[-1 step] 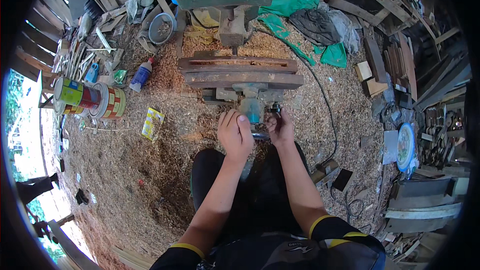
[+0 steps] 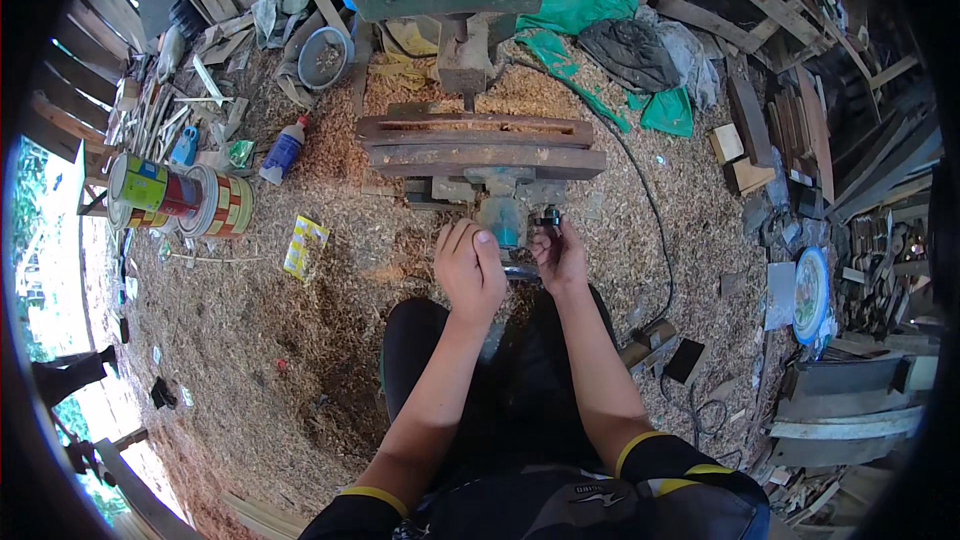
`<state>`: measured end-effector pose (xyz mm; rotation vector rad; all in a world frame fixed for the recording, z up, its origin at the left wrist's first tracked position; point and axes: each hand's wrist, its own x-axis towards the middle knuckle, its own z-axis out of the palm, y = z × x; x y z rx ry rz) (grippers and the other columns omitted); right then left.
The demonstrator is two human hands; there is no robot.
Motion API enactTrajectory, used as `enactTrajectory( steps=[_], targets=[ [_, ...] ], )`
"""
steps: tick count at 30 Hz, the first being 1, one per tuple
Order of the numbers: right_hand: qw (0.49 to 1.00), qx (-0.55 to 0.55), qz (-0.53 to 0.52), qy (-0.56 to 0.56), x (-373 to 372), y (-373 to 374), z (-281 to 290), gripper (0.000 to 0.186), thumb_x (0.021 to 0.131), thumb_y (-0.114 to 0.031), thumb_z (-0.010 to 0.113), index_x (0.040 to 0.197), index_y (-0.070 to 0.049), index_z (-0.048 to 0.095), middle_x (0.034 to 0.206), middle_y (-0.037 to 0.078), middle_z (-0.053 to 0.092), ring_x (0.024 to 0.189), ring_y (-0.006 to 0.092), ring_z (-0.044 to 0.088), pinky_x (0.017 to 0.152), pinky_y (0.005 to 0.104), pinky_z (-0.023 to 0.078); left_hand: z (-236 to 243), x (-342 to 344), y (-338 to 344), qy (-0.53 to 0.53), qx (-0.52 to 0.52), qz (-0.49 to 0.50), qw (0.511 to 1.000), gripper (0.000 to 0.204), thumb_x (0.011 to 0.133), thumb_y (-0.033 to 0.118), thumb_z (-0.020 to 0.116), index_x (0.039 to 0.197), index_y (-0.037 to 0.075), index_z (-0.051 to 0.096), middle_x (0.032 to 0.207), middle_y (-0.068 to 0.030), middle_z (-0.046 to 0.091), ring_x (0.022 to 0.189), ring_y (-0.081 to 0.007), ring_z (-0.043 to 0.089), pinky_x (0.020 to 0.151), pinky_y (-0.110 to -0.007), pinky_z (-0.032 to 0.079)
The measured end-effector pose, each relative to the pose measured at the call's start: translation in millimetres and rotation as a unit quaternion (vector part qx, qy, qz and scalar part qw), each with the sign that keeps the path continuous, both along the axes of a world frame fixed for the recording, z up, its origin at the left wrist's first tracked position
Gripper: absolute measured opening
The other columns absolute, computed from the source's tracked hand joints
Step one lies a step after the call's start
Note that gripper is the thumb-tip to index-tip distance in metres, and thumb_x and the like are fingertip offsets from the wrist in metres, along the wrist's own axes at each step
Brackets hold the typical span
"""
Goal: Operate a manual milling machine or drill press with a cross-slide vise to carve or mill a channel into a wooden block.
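Observation:
A dark wooden piece with a long slot [image 2: 490, 125] lies across the machine, its slot holding wood shavings. Behind it, a drill bit [image 2: 469, 98] comes down from a metal block [image 2: 465, 62] and meets the wood. In front, a second wooden bar [image 2: 490, 159] rests against a worn metal clamp with a blue-green screw housing [image 2: 507, 225]. My left hand [image 2: 470, 270] is closed left of this housing; its grip is hidden. My right hand [image 2: 562, 258] curls its fingers around a small dark handle [image 2: 549, 219] to the right. Part of a metal handwheel rim [image 2: 520, 271] shows between my hands.
Shavings cover the floor. At left are stacked paint cans [image 2: 215, 202], a blue bottle [image 2: 284, 152] and a yellow packet [image 2: 304, 247]. A black cable [image 2: 655, 210] runs along the right. Wood offcuts [image 2: 850, 395] and green cloth [image 2: 668, 112] lie farther out.

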<state>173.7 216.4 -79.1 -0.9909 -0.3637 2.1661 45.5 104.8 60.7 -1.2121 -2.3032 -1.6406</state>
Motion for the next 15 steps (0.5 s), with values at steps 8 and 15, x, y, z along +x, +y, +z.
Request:
enactTrajectory(
  steps=[8,15],
  targets=[
    [0.938,0.174,-0.081,-0.287,-12,-3,1,0.026,0.112,-0.026,0.066,0.125,-0.003,0.062,0.102,0.008,0.070,0.084,0.0156,0.066,0.075,0.0329,0.056,-1,-8,3,-0.016,-0.068,-0.021,0.997,0.035,0.112,0.014,0.049,0.081,0.001,0.055,0.080,-0.0113,0.057,0.075,-0.0287,0.056,0.075,-0.041,0.044],
    [0.827,0.407,-0.157,-0.355,-12,7,62,0.018,0.109,-0.010,0.063,0.124,0.000,0.066,0.113,0.010,0.068,0.100,0.0184,0.064,0.092,0.0341,0.052,35,-22,6,-0.262,-0.043,-0.047,0.963,0.031,0.116,0.022,0.055,0.093,0.002,0.060,0.085,-0.0037,0.056,0.082,-0.0135,0.052,0.079,-0.032,0.044]
  ],
)
